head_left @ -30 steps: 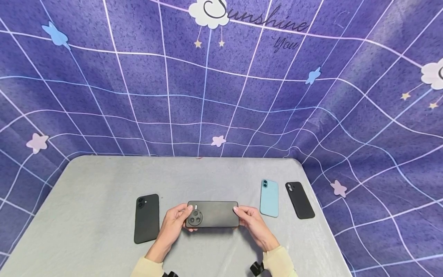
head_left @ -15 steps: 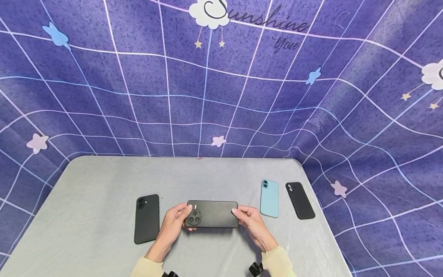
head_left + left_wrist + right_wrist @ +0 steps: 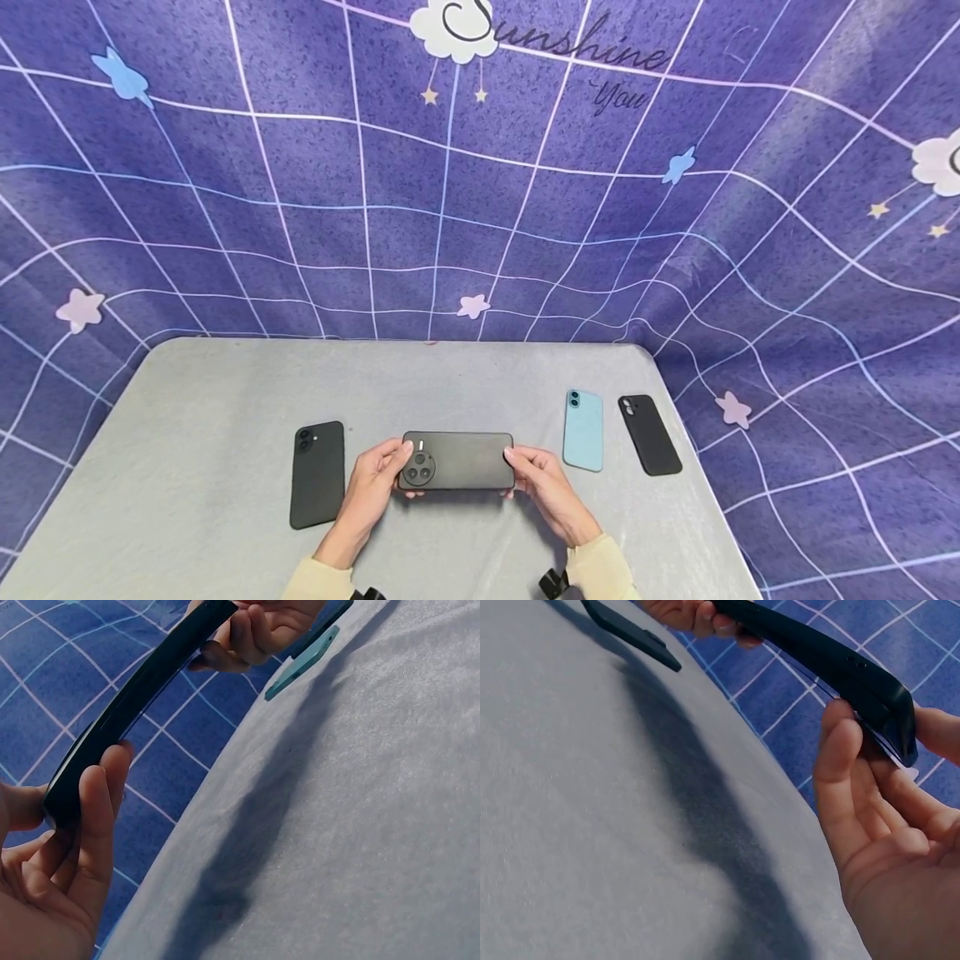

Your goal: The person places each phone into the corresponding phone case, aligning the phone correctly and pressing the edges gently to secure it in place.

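Held lengthwise between both hands is a dark grey phone (image 3: 472, 461), its back upward and its round camera block at the left end. My left hand (image 3: 372, 479) grips the camera end, thumb on top and fingers beneath. At the opposite end my right hand (image 3: 550, 487) pinches the phone, its thumb on the back near the edge. From the right wrist camera, a black shell (image 3: 832, 664) shows with a thin bright edge under it near the right fingers (image 3: 836, 746); whether this is a case coming apart from the phone I cannot tell. Both wrist views show it raised above the table.
A black phone (image 3: 318, 475) lies left of the hands on the grey cloth-covered table (image 3: 225, 400). To the right lie a light blue phone (image 3: 583, 430) and a black phone case (image 3: 650, 434) with camera cutouts. Behind hangs a purple patterned curtain (image 3: 405, 233).
Both hands have shifted the phone slightly leftward and a little farther from me. Its grip at each end stays much the same. The items on the table have not moved.
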`<act>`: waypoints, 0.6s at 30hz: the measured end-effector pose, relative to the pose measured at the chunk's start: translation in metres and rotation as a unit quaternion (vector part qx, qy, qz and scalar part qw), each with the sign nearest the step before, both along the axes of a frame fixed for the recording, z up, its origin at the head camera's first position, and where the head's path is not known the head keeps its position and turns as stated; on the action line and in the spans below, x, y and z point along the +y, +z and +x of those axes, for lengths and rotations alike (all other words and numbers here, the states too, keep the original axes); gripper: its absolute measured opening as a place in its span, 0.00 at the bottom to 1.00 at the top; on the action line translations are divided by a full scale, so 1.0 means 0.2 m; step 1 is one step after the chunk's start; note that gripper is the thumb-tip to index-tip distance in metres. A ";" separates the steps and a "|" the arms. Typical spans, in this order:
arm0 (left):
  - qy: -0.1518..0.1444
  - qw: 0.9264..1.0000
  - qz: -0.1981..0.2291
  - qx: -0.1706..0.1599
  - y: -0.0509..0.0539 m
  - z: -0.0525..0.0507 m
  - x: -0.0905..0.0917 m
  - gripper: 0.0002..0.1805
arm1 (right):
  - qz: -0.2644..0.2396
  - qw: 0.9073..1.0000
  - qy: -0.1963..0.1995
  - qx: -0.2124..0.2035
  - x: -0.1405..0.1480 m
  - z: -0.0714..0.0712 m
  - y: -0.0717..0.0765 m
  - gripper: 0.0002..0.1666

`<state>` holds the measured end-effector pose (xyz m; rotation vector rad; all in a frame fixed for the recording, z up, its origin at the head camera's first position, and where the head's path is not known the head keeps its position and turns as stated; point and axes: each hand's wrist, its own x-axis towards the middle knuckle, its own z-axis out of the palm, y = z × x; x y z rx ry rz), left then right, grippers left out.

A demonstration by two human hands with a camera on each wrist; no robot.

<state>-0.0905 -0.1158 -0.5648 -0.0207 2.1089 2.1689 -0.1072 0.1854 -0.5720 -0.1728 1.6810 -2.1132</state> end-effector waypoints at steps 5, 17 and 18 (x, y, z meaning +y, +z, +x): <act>0.010 1.000 -0.001 0.010 0.00 -0.01 -0.01 0.20 | 0.004 0.998 0.058 -0.002 0.02 0.00 0.00 0.17; 0.024 0.999 -0.008 0.025 0.00 -0.01 0.00 0.18 | 0.019 0.998 0.055 -0.023 0.01 0.00 -0.01 0.14; 0.026 0.999 -0.009 0.025 0.00 -0.01 0.00 0.18 | 0.019 0.998 0.054 -0.021 0.01 -0.01 -0.01 0.14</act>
